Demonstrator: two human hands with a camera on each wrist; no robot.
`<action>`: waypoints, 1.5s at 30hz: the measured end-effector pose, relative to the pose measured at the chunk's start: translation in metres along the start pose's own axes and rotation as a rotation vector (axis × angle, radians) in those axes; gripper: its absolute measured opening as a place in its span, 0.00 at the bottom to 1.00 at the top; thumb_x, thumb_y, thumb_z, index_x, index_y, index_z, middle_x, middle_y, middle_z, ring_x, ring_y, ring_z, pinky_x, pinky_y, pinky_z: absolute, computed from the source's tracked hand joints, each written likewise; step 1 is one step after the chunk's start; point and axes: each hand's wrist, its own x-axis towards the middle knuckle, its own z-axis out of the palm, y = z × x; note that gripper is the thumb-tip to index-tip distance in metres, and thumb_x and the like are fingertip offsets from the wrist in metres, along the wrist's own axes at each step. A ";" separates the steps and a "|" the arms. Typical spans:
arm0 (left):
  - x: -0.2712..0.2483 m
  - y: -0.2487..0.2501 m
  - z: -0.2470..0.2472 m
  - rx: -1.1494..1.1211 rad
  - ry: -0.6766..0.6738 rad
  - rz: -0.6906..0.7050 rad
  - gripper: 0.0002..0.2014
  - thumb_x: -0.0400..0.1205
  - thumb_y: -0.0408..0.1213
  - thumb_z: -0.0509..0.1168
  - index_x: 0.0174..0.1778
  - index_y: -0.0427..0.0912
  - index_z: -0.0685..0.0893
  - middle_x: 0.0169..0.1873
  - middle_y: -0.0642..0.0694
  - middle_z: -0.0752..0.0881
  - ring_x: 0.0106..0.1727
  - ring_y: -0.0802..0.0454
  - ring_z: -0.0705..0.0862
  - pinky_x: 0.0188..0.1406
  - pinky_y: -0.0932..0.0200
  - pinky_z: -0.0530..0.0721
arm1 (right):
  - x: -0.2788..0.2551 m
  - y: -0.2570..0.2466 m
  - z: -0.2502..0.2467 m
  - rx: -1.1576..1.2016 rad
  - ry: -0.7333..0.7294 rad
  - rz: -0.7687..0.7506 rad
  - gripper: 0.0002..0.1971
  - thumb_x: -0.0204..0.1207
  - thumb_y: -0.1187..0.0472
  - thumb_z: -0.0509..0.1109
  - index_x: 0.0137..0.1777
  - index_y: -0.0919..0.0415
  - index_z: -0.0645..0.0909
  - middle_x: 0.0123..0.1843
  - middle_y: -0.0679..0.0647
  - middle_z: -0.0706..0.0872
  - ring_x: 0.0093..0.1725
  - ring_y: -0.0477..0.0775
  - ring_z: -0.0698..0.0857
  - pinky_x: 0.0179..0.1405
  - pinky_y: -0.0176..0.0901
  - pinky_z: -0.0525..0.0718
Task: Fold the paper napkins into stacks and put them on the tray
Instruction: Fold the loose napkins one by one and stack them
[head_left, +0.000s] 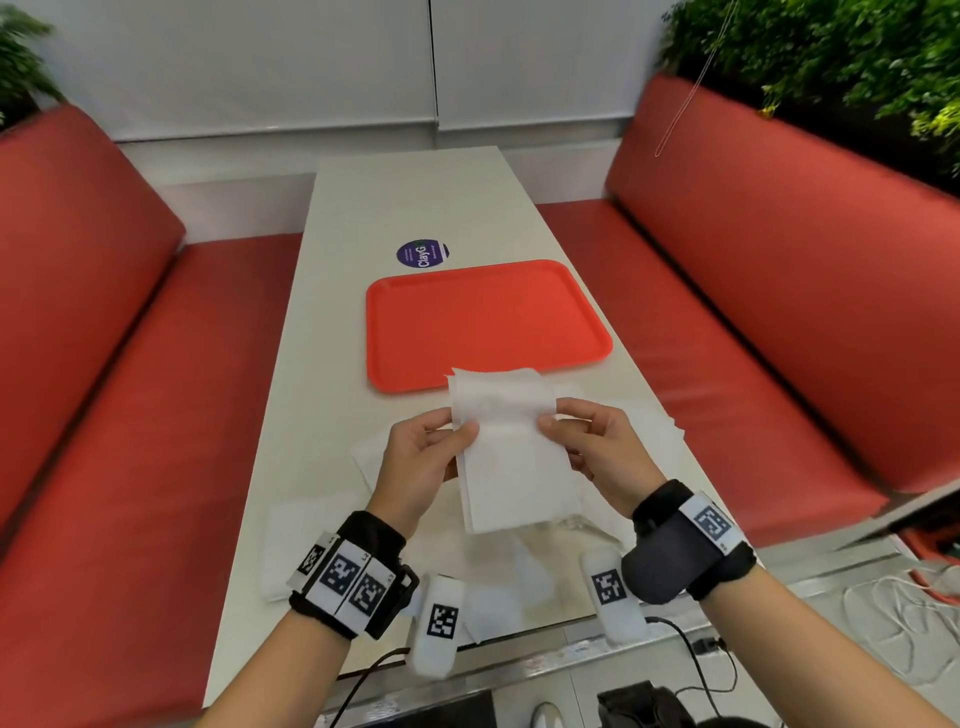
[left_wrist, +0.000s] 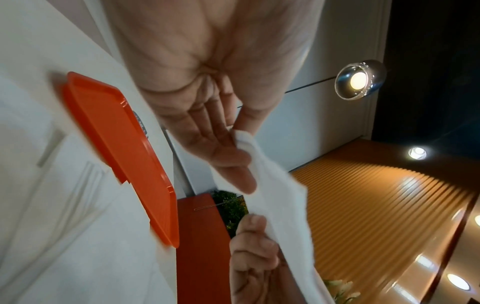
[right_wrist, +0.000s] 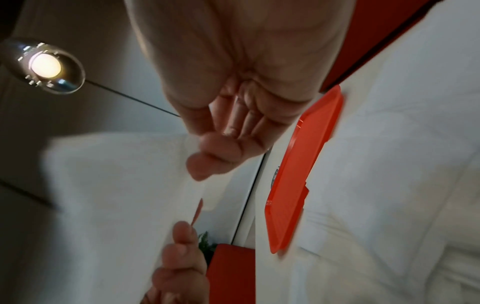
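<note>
A white paper napkin (head_left: 506, 447) is held in the air above the near part of the table, just short of the red tray (head_left: 483, 322). My left hand (head_left: 434, 441) pinches its left edge between thumb and fingers, and my right hand (head_left: 576, 434) pinches its right edge. The napkin's upper part bends back along a fold line at the level of my thumbs. The left wrist view shows the napkin (left_wrist: 275, 197) edge-on between my left fingers (left_wrist: 231, 164) and thumb. In the blurred right wrist view the napkin (right_wrist: 116, 195) spreads left of my right fingers (right_wrist: 207, 160). The tray holds nothing.
Several more white napkins (head_left: 306, 540) lie flat on the pale table (head_left: 363, 218) under and around my hands. A round purple sticker (head_left: 422, 253) sits beyond the tray. Red bench seats (head_left: 130, 415) flank the table on both sides; cables lie on the floor at near right.
</note>
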 end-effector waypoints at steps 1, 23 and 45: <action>0.000 0.001 -0.001 -0.030 0.006 0.010 0.09 0.82 0.28 0.67 0.57 0.39 0.88 0.45 0.37 0.92 0.46 0.45 0.91 0.43 0.55 0.88 | 0.001 0.000 0.001 0.034 -0.001 0.004 0.06 0.80 0.72 0.68 0.52 0.66 0.85 0.32 0.52 0.89 0.23 0.40 0.80 0.23 0.28 0.74; -0.014 0.019 -0.017 0.019 -0.010 0.149 0.10 0.80 0.34 0.66 0.39 0.39 0.70 0.30 0.44 0.76 0.32 0.49 0.78 0.30 0.61 0.77 | -0.002 -0.006 0.019 -0.096 -0.087 -0.064 0.16 0.81 0.78 0.54 0.35 0.62 0.73 0.29 0.47 0.77 0.26 0.45 0.73 0.22 0.30 0.68; -0.019 0.010 -0.032 0.512 -0.035 0.373 0.03 0.79 0.32 0.73 0.41 0.41 0.91 0.37 0.51 0.92 0.40 0.56 0.91 0.40 0.61 0.88 | 0.003 0.003 0.033 -0.447 -0.186 -0.253 0.07 0.69 0.60 0.82 0.43 0.63 0.93 0.40 0.53 0.94 0.45 0.49 0.92 0.49 0.35 0.85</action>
